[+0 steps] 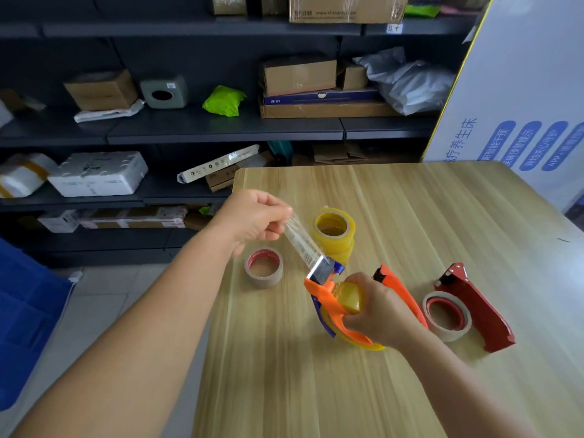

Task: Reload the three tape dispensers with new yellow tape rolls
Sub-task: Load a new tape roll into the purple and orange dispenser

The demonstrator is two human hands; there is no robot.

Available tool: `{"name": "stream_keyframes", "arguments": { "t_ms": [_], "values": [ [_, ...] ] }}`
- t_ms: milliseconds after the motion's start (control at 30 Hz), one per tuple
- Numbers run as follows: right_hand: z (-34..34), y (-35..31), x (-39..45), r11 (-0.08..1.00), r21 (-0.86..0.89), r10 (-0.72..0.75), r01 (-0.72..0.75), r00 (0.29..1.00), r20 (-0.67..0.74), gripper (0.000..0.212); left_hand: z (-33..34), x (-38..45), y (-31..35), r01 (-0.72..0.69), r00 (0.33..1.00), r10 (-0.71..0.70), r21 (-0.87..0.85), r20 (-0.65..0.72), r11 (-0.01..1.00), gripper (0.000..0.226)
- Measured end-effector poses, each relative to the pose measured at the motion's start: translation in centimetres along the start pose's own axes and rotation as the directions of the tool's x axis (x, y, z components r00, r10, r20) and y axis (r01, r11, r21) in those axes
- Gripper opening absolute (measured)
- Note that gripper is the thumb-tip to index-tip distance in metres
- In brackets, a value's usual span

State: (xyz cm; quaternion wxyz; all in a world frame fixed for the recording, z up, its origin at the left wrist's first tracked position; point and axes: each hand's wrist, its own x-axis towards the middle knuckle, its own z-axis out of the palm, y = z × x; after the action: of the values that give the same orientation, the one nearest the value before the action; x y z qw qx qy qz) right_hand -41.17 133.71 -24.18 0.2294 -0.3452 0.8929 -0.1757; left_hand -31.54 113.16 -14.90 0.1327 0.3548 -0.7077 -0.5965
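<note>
Both forearms reach in from the bottom edge toward the middle of the wooden table [410, 216]. Right hand [376, 311] curls round an orange dispenser [328, 306] that carries a yellow roll [349, 298]; fingers wrap the roll and frame, holding the tool just above the tabletop. Its long axis runs from lower right to upper left, and the serrated blade end [316, 269] points up and away toward the left hand. Left hand [252, 218] pinches the free end of a clear tape strip [300, 237] between thumb and fingertips; the strip stretches taut, slanting down from that pinch to the blade.

Just beyond the blade stands a stack of yellow rolls [334, 230], upright with the core hole facing up. Left of the dispenser lies a used roll [264, 267] with a red core, flat on the table. Right of the right hand, a second orange dispenser [401, 292] lies partly hidden by the wrist, its length running near to far. Farther right a red dispenser [477, 308] lies on its side, nose away from the camera, with a red-cored roll [447, 316] touching its left flank.

Dark shelves [221, 128] with boxes and parcels fill the background.
</note>
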Motion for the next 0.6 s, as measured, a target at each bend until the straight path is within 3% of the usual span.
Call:
{"name": "stream_keyframes", "arguments": {
  "t_ms": [167, 300, 600],
  "values": [
    [0.4, -0.3, -0.2, 1.000, 0.013, -0.006, 0.006, 0.999, -0.038, 0.061, 0.9, -0.8, 1.2, -0.021, 1.000, 0.021, -0.030, -0.011, 0.999, 0.008],
    [0.8, -0.7, 0.0, 0.997, 0.034, -0.063, 0.068, 0.992, -0.113, 0.049, 1.0, -1.7, 3.5, -0.140, 0.988, 0.139, -0.010, -0.074, 0.990, 0.012],
    [0.4, -0.2, -0.3, 0.975, 0.206, -0.067, 0.084, 0.994, -0.086, 0.048, 0.6, -3.4, 6.7, -0.303, 0.941, 0.311, 0.083, -0.130, 0.949, 0.014]
  ]
}}
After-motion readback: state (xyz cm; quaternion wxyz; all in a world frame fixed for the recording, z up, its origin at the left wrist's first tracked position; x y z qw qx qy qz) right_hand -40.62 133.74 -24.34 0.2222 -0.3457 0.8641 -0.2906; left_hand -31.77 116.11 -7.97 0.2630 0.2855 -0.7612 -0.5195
